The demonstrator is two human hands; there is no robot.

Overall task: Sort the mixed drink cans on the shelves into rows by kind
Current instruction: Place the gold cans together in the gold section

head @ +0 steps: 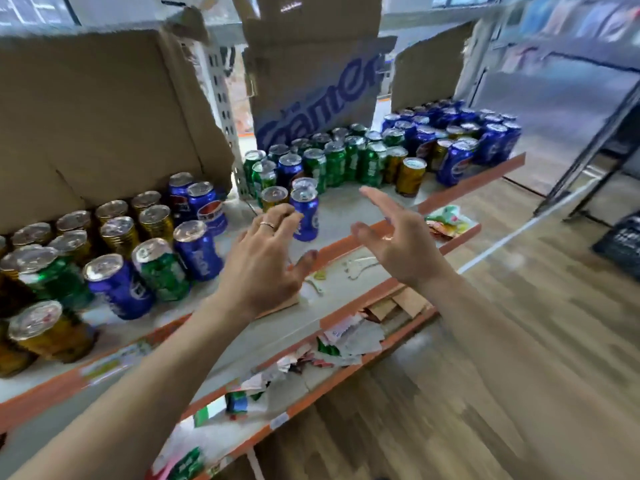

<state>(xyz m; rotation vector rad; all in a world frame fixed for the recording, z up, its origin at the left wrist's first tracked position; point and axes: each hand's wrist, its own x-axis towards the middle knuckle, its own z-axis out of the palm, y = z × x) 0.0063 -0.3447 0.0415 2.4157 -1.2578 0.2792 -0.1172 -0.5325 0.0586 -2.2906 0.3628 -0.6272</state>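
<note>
We are holding both hands over the shelf (341, 211). Our left hand (266, 261) is hovering with fingers loosely bent and holding nothing, just beside a blue can (305, 220) and a gold can (273, 197). Our right hand (398, 240) is spreading its fingers wide, empty. Green cans (346, 161) are standing in a group behind these two, and mixed cans (138, 258) are crowding the left.

Two hands (263, 251), one ring (267, 224), three kinds of cans (197, 251) (blue, green, gold), dozens altogether.
</note>
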